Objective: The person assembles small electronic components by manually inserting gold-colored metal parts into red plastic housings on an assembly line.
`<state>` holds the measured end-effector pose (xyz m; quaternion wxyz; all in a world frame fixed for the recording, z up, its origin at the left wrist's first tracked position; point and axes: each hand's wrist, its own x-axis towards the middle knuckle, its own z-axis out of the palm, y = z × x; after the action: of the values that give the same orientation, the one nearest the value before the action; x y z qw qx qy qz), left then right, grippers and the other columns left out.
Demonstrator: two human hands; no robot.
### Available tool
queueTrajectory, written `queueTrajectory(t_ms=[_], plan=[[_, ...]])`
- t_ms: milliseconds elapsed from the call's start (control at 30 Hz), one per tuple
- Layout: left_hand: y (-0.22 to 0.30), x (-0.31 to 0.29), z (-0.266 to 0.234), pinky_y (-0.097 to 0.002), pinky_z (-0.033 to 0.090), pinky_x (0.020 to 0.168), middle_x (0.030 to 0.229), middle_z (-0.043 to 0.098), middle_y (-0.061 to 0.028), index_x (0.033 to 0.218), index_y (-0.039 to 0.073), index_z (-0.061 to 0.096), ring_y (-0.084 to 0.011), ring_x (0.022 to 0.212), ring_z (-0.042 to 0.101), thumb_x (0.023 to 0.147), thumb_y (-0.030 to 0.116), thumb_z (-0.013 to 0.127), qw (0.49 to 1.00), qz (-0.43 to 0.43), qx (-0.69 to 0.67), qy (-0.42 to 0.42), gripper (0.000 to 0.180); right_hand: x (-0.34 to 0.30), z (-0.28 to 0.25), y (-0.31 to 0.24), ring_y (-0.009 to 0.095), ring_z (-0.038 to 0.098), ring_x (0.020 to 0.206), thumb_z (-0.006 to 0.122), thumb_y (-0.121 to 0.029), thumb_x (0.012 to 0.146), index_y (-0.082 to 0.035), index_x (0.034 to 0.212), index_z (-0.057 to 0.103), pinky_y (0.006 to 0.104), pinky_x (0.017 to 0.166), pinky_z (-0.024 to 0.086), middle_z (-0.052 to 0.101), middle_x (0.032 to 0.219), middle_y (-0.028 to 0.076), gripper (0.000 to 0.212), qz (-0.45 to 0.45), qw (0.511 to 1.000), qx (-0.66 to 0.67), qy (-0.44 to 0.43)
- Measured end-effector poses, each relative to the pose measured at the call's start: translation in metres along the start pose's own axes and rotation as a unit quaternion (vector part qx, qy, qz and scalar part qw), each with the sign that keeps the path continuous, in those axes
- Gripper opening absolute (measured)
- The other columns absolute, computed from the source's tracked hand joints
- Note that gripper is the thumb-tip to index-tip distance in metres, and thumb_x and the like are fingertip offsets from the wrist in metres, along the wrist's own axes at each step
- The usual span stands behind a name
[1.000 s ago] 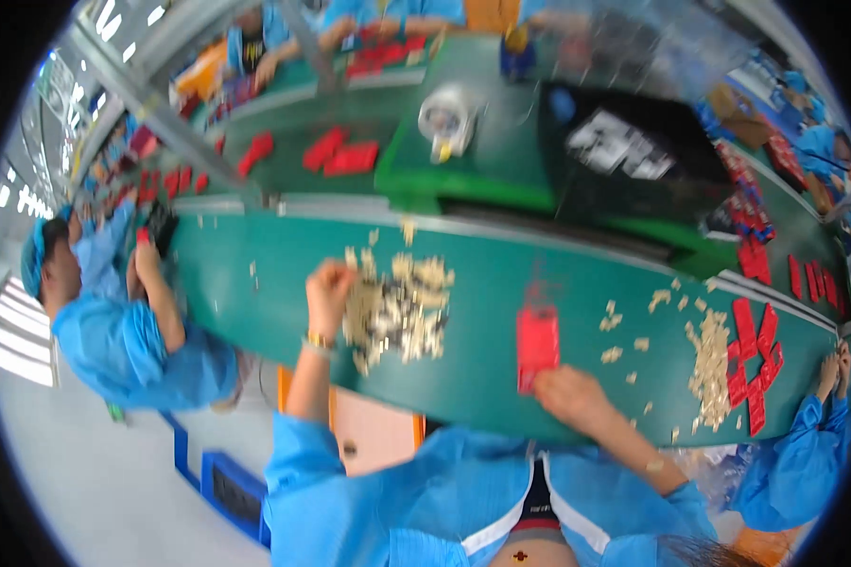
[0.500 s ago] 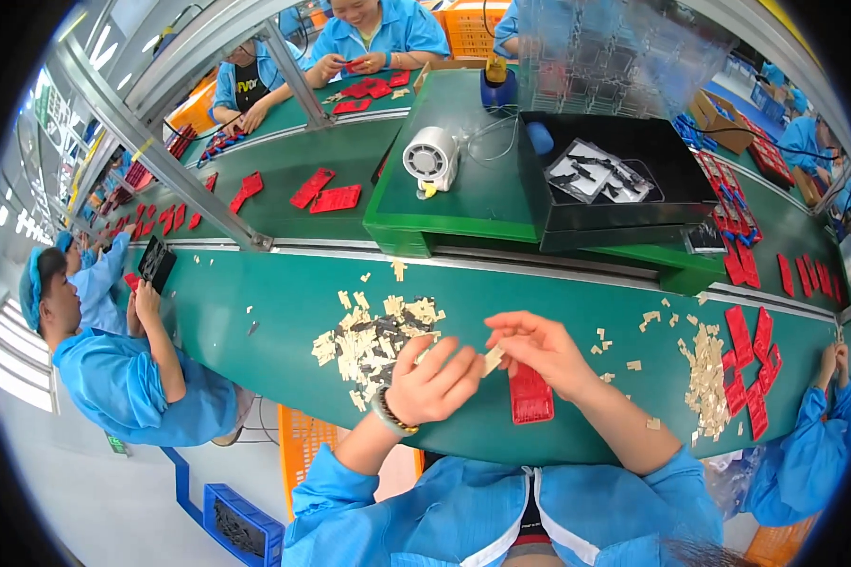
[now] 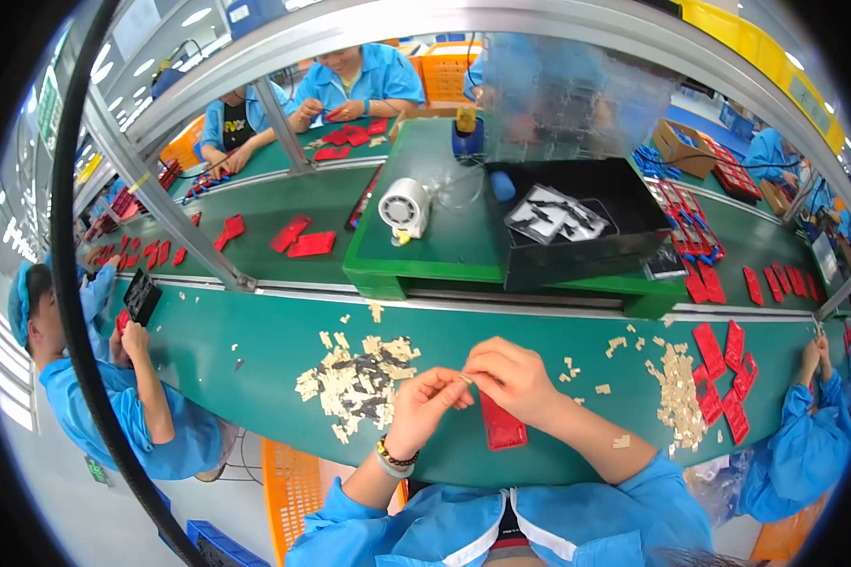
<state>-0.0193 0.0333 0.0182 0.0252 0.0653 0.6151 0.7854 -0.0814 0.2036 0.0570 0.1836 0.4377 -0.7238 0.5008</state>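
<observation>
My left hand [image 3: 427,404] and my right hand [image 3: 515,381] meet fingertip to fingertip above the green work surface [image 3: 255,369]. Between the pinched fingers sits a small cream-coloured flat piece [image 3: 465,378], mostly covered by them. Below my right hand lies a red plastic shell [image 3: 503,423], its upper part hidden by the hand. Just left of my left hand spreads a loose pile of cream pieces [image 3: 323,387], mixed with black pieces [image 3: 380,367].
A second cream pile [image 3: 679,402] and several red shells [image 3: 728,378] lie to the right. Beyond stands a green raised platform [image 3: 444,246] with a small white fan [image 3: 405,206] and a black box [image 3: 577,255]. A black cable [image 3: 66,236] crosses the left side. Co-workers sit around.
My fingertips have come together, covering more of the cream piece. The whole view has shifted, and a black cable now crosses its left side.
</observation>
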Motion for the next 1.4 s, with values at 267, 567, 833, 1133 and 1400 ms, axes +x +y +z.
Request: queueTrajectory(t_ms=[267,567,833,1133,1400], plan=[[-0.003,-0.004,0.009,-0.0287,0.046,0.083,0.097,0.063,-0.0082,0.095,0.001,0.065,-0.0183,0.094,0.059,0.088,0.005,0.063,0.982,0.147,0.095,0.067,0.008,-0.020,0.001,-0.002,0.021,0.062,0.073,0.073,-0.002,0.072,-0.005,0.095,0.067,0.0286,0.058,0.050,0.059,0.088,0.007,0.024,-0.030,0.998,-0.053,-0.024],[-0.013,0.003,0.042,-0.0348,0.047,0.068,0.089,0.068,-0.0019,0.079,0.013,0.067,-0.0211,0.082,0.063,0.066,0.013,0.076,0.760,0.487,0.422,-0.085,0.016,-0.105,-0.054,0.026,0.009,0.059,0.063,0.063,0.005,0.079,-0.002,0.082,0.064,0.0225,0.060,0.049,0.063,0.076,0.007,0.008,0.430,0.901,0.041,0.042],[-0.025,0.033,0.034,-0.0398,0.048,0.074,0.090,0.065,-0.0077,0.084,0.006,0.063,-0.0250,0.085,0.061,0.065,0.014,0.066,0.744,0.487,0.449,-0.091,0.021,-0.059,-0.073,0.002,0.018,0.057,0.077,0.070,-0.004,0.077,-0.004,0.087,0.057,0.0299,0.066,0.046,0.056,0.087,0.006,0.016,0.261,0.961,0.047,-0.074],[-0.037,0.022,0.035,-0.0370,0.045,0.071,0.088,0.065,-0.0061,0.085,0.007,0.064,-0.0221,0.080,0.059,0.062,0.015,0.070,0.733,0.482,0.479,-0.043,0.025,-0.057,-0.052,0.012,0.025,0.057,0.076,0.066,-0.016,0.080,-0.007,0.078,0.051,0.0360,0.063,0.046,0.054,0.080,0.005,0.018,0.164,0.970,0.020,-0.181],[-0.031,0.018,0.030,-0.0383,0.046,0.075,0.089,0.063,-0.0119,0.098,0.002,0.054,-0.0309,0.084,0.059,0.085,-0.004,0.057,0.870,0.142,0.470,-0.051,0.015,-0.107,-0.063,0.015,0.027,0.061,0.087,0.070,-0.014,0.075,-0.007,0.097,0.059,0.0356,0.073,0.051,0.056,0.099,0.008,0.026,0.221,0.943,-0.223,-0.108]])
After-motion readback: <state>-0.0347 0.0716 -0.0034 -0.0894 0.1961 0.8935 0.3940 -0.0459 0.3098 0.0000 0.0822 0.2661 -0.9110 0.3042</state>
